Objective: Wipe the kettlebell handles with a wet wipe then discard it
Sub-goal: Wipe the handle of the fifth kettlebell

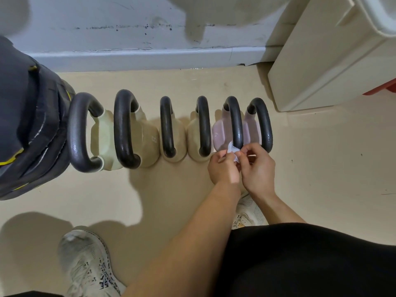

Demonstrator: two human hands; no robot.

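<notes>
6 handles (167,125), long axes toward wall (107,28); wipe (233,152) at 5th handle (235,121)

Most of the wet wipe (232,149) lay hidden between the fingertips of the left hand (224,168) and the right hand (258,168), only a crumpled white scrap showing; the hands covered the near end of the 5th kettlebell handle (234,121); the faint marking on its pink body (220,131) was too small to read; the right shoe (248,213) was mostly covered by the forearms and a black-clad leg (300,254); the left shoe (90,264) ran off the bottom edge; a dark stack (25,125) was cut by the left edge; a cream cabinet (321,61) was cut by the top and right edges; a red thing (381,87) at the right edge could not be identified.
</notes>
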